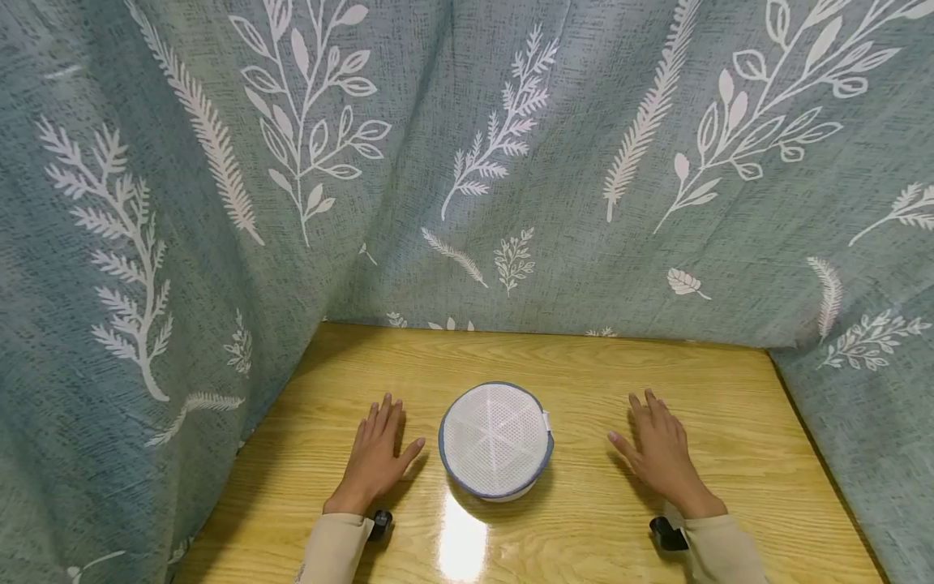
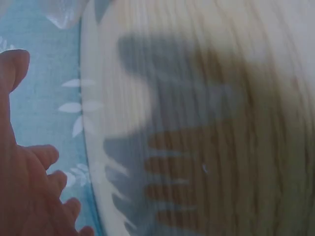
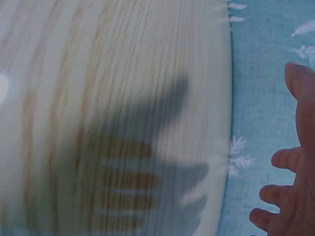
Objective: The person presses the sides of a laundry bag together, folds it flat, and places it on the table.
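Observation:
A round white mesh laundry bag (image 1: 496,442) with dark blue piping and a small white tag on its right side sits on the wooden table between the two hands. To its left, the left hand (image 1: 375,454) hovers palm down over the wood, fingers straight and thumb out toward the bag. On the other side, the right hand (image 1: 660,450) is held likewise, farther from the bag, its thumb pointing inward. Both hands are apart from the bag and hold nothing. In the wrist views, the left fingers (image 2: 47,155) and right fingers (image 3: 285,160) show above their shadows and reflections.
A blue-green curtain (image 1: 569,268) with white leaf prints hangs behind the table (image 1: 584,365) and along both sides. Bright glare lies on the wood just in front of the bag. Each wrist carries a small black camera (image 1: 379,525) below a beige sleeve (image 1: 336,547).

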Demonstrator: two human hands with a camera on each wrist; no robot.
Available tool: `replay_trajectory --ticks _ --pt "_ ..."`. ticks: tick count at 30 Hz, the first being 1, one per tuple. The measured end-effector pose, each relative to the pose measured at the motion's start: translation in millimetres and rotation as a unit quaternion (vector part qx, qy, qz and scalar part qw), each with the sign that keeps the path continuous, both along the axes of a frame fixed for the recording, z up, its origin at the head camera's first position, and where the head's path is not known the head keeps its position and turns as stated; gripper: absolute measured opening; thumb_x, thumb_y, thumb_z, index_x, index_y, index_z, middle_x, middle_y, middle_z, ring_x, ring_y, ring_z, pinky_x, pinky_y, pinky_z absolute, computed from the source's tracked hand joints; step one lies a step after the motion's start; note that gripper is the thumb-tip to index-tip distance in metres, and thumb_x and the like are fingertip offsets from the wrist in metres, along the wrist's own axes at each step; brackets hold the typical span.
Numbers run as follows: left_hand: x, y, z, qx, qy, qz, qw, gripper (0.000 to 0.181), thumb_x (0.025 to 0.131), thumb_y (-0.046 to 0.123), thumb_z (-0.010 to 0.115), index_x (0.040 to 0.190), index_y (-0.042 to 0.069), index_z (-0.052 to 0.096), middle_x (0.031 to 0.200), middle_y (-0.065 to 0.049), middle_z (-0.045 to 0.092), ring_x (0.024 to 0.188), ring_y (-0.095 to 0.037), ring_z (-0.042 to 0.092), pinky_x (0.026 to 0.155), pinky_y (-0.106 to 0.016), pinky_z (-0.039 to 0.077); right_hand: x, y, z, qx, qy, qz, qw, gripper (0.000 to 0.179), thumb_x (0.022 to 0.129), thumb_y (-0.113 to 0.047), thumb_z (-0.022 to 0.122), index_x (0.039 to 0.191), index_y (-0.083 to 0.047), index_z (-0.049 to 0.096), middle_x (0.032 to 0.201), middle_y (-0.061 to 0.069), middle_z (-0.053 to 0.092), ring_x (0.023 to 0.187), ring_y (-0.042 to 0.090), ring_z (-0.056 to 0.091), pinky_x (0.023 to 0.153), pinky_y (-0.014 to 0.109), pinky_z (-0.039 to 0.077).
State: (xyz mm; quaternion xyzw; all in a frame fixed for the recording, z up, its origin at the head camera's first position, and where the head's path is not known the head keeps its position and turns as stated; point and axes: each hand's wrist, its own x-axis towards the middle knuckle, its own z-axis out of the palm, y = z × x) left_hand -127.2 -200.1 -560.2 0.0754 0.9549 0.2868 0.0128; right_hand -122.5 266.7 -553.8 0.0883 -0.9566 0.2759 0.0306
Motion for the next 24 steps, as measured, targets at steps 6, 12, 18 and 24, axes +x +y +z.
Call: replay_trajectory --ticks 6,12,18,24 --pt "-2.2 3.9 1.3 0.04 -0.003 -0.013 0.9991 0.083 0.107 0.043 0.06 0.166 -0.004 0.026 0.174 -0.026 0.014 0.159 -0.052 0.011 0.127 -0.071 0.009 0.7 -15 7.1 -0.016 0.003 0.009 0.9998 0.078 0.107 -0.035 0.065 0.163 0.008 0.029 0.167 0.039 0.017 0.149 0.065 0.017 0.116 0.081 0.014" --pt "-3.4 9.2 4.8 0.083 -0.012 -0.013 0.9964 0.079 0.109 0.04 0.058 0.167 -0.002 0.024 0.174 -0.024 0.017 0.159 -0.051 0.013 0.123 -0.077 0.012 2.0 -30 11.3 -0.026 0.021 0.016 0.9993 0.074 0.107 -0.029 0.066 0.161 0.008 0.032 0.164 0.04 0.023 0.147 0.065 0.024 0.113 0.082 0.019" --pt "-3.4 14.4 8.2 0.127 -0.003 -0.01 0.9919 0.069 0.111 0.03 0.056 0.165 -0.003 0.029 0.172 -0.024 0.024 0.157 -0.052 0.022 0.122 -0.076 0.021 2.8 -42 12.6 -0.038 0.036 0.026 0.9983 0.071 0.107 -0.027 0.066 0.16 0.008 0.035 0.162 0.039 0.03 0.145 0.064 0.03 0.111 0.083 0.022" --pt "-3.4 17.0 11.0 0.179 -0.013 -0.013 0.9837 0.064 0.113 0.032 0.051 0.165 -0.001 0.032 0.171 -0.024 0.028 0.157 -0.051 0.023 0.123 -0.074 0.023 2.6 -54 15.0 -0.053 0.048 0.033 0.9969 0.069 0.106 -0.025 0.067 0.16 0.005 0.037 0.16 0.037 0.036 0.144 0.06 0.036 0.111 0.082 0.025"
